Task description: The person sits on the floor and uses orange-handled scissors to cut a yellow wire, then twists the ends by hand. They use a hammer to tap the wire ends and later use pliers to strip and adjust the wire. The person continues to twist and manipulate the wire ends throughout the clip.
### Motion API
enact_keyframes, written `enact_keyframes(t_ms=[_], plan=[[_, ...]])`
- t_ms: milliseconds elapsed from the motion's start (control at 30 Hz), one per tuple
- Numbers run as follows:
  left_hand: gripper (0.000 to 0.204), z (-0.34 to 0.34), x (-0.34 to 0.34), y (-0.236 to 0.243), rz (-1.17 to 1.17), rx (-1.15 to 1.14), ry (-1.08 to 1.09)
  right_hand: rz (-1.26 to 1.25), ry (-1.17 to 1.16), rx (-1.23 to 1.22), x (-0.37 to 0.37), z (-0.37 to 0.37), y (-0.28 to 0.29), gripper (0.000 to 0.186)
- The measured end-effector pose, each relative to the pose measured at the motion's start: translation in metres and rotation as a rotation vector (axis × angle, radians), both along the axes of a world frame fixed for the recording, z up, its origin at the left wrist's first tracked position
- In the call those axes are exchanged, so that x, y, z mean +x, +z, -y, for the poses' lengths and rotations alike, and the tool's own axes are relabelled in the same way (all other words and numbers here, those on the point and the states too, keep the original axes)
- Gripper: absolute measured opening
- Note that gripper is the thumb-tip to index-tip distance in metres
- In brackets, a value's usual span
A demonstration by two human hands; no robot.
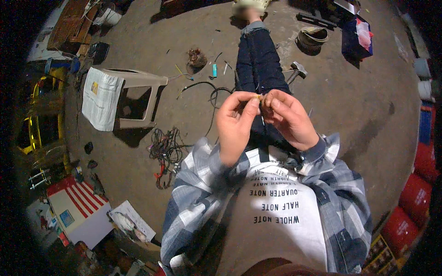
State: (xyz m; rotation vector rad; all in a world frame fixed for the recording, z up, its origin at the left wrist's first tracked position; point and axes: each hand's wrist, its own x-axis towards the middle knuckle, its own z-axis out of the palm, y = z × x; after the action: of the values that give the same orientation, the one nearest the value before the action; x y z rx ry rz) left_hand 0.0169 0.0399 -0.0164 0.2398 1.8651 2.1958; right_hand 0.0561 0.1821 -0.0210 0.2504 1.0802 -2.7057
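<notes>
My left hand (235, 120) and my right hand (290, 117) meet in front of me, above my outstretched legs in dark jeans. Both pinch with thumb and fingertips at one spot. A tiny yellowish bit shows between the fingertips; it is too small to name. On the floor just left of my legs lies a bent black cable (214, 97). Farther left is a tangle of cables (164, 149) with a red part among them. A small teal object (214, 70) and a brownish clump of what looks like wire (196, 57) lie beyond.
A beige plastic stool (142, 120) stands at the left with a printed white sheet (99, 103) over one side. To the right of my legs lies a hammer (298, 70). A bucket (311, 40) and a blue box (354, 43) stand far right. Red containers (416, 195) line the right edge.
</notes>
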Motion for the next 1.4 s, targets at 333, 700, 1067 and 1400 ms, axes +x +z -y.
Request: enact_keyframes(t_ms=[333, 700, 1067, 1400], plan=[[0.012, 0.001, 0.004, 0.014, 0.094, 0.245, -0.039, -0.101, -0.183, 0.231, 0.003, 0.016, 0.022, 0.013], [0.012, 0.0, 0.006, 0.022, -0.343, -0.068, 0.083, -0.1, -0.185, 0.291, 0.006, 0.015, 0.027, 0.015], [0.023, 0.0, 0.004, 0.017, -0.767, -0.396, 0.179, -0.036, -0.241, 0.336, 0.005, 0.017, 0.022, 0.011], [0.024, 0.013, 0.006, 0.018, -0.602, -0.291, 0.144, -0.054, -0.268, 0.416, 0.004, 0.026, 0.016, 0.011]])
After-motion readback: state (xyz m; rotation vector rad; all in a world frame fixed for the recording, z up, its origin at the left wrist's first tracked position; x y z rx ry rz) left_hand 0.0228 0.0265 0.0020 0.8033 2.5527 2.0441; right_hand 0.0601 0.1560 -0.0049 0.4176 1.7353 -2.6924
